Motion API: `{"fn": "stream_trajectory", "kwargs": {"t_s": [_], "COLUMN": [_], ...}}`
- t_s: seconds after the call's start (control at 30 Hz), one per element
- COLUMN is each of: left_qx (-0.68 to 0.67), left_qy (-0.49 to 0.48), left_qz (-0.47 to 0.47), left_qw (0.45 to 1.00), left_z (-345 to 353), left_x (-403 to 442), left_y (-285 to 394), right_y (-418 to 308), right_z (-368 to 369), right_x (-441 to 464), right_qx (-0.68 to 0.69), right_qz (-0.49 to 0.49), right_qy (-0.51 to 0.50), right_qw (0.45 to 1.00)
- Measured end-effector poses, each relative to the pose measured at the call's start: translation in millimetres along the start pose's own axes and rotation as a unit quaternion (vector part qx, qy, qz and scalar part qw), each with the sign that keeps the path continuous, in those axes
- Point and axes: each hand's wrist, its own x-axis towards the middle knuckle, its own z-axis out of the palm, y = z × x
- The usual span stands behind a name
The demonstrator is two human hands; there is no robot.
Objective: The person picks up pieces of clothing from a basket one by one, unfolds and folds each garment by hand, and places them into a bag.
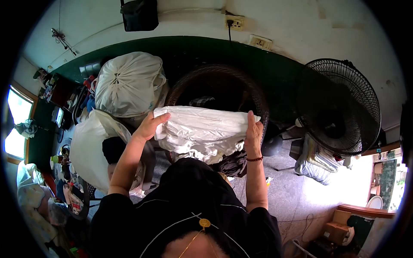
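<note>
A wrinkled white garment (202, 128) is stretched sideways in front of my chest, its upper edge fairly straight and its lower part bunched. My left hand (148, 125) grips its left end with the thumb on top. At the opposite end, my right hand (254, 134) holds the edge, thumb pointing up; a beaded bracelet circles that wrist. Dark crumpled cloth (232, 165) lies just below the garment. Behind it is a dark brown woven chair or basket (215, 71), its interior too dark to make out fully.
Two stuffed white bags, one tied (129, 84) and one lower down (92, 148), stand at left. A large black fan (340, 107) is at right, near folded fabrics (316, 161). Power sockets (234, 22) are on the wall; a cardboard box (337, 232) sits lower right.
</note>
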Motion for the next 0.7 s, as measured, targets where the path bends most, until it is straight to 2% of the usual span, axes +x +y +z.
{"fn": "stream_trajectory", "kwargs": {"t_s": [0.1, 0.17, 0.33, 0.4, 0.43, 0.5, 0.53, 0.57, 0.63, 0.67, 0.7], "left_qx": [-0.03, -0.036, -0.011, 0.014, 0.014, -0.022, -0.005, 0.011, 0.04, 0.071, 0.101], "left_qy": [0.004, -0.007, -0.029, -0.001, 0.004, 0.049, 0.053, 0.059, -0.004, -0.025, -0.046], "left_qz": [-0.005, -0.016, -0.021, -0.022, -0.021, -0.001, -0.007, -0.012, 0.004, 0.009, 0.012], "left_qw": [1.0, 0.999, 0.999, 1.0, 1.0, 0.999, 0.999, 0.998, 0.999, 0.997, 0.994], "left_z": [-6.8, -16.2, -18.4, -11.4, -9.7, -7.1, -1.5, 5.8, 19.3, 26.4, 33.7], "left_x": [0.2, -0.7, -2.3, 3.2, 6.7, 15.3, 20.6, 27.0, 35.4, 40.6, 45.0], "left_y": [1.7, 3.2, 11.8, 21.8, 19.0, 9.5, 10.5, 12.9, 23.6, 25.6, 26.9], "right_y": [-11.2, -22.9, -19.0, -24.7, -33.5, -38.5, -44.5, -58.8, -69.2, -76.5, -90.7], "right_z": [0.7, -1.4, -11.2, -12.1, -7.6, -4.9, 1.5, -1.3, 16.5, 28.6, 53.6], "right_x": [-2.4, -11.1, -7.0, -4.0, -5.6, 5.7, 10.2, 9.9, 5.2, 5.2, -6.9], "right_qx": [0.042, 0.094, 0.038, -0.116, -0.137, -0.192, -0.26, -0.469, -0.489, -0.46, -0.451], "right_qz": [0.042, 0.103, 0.07, -0.012, -0.051, -0.062, -0.116, -0.105, -0.316, -0.412, -0.441], "right_qy": [-0.032, -0.14, -0.144, -0.094, -0.069, -0.009, 0.022, 0.033, 0.052, -0.02, -0.096], "right_qw": [0.998, 0.98, 0.986, 0.989, 0.987, 0.979, 0.958, 0.876, 0.812, 0.786, 0.77]}}
